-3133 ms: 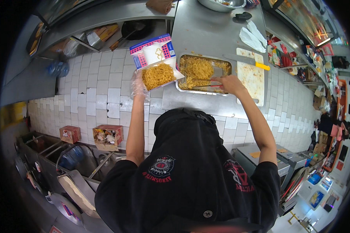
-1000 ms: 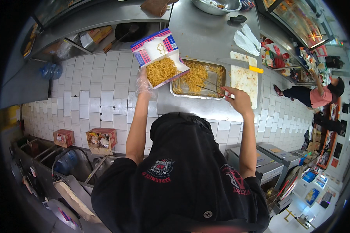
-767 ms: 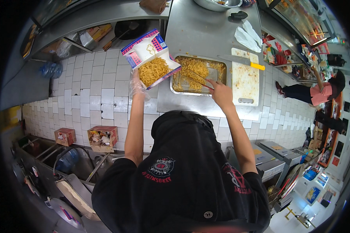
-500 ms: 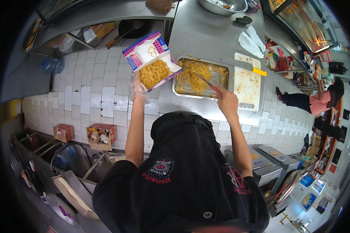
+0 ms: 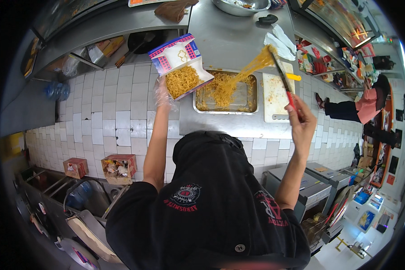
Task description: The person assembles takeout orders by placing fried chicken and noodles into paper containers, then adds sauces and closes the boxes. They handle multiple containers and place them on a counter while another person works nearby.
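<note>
My left hand, in a clear plastic glove, is closed on the near left side of an open takeaway box with a blue, pink and white lid. Noodles fill the box's base. My right hand grips red-handled tongs, raised over the white cutting board. From their tips a stretched bundle of noodles slopes down left into the metal tray. More noodles lie in the tray, with part of its bottom showing. The box's right corner overlaps the tray's left edge.
Behind the tongs, a yellow knife handle rests at the board's far end. Crumpled white plastic, a black object and a metal bowl stand farther back on the steel table. Another person is at the right.
My right hand has moved right and up with the tongs, pulling a long bundle of noodles out of the tray. My left hand still holds the box in nearly the same place.
</note>
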The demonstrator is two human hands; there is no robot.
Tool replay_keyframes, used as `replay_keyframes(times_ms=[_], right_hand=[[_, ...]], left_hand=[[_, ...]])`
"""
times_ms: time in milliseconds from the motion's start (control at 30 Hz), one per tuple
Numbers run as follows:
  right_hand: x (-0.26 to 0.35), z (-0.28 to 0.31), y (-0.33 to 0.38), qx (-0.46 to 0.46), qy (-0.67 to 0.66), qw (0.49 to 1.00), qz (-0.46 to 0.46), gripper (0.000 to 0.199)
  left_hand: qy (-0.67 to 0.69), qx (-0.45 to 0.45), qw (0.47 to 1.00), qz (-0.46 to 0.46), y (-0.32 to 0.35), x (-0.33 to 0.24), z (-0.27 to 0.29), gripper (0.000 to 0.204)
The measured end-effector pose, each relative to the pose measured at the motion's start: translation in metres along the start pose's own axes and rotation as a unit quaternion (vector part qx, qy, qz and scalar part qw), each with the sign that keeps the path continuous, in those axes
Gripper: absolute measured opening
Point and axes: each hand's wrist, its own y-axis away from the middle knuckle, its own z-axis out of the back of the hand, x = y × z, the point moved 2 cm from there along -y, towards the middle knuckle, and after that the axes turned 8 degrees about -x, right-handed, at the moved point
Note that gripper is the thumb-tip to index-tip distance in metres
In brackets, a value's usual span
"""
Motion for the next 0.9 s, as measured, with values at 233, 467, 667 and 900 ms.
replay_keyframes(times_ms=[233,467,667,900], right_hand=[[0.093,0.016,-0.018,-0.066,-0.119,0.985,0.11,0.041],[0.175,0.009,-0.042,-0.091,-0.147,0.955,0.241,0.04],[0.214,-0.01,-0.05,-0.107,-0.13,0.94,0.297,0.041],[0.146,-0.065,-0.016,0.04,-0.049,0.981,0.185,0.034]], left_hand=[[-0.059,0.007,0.998,-0.038,-0.012,-0.002,0.001,0.047],[-0.081,0.046,0.994,-0.049,-0.019,0.003,-0.001,0.045],[-0.161,0.076,0.983,-0.041,-0.02,0.006,-0.001,0.057],[-0.04,0.1,0.994,0.019,0.009,-0.014,-0.014,0.051]])
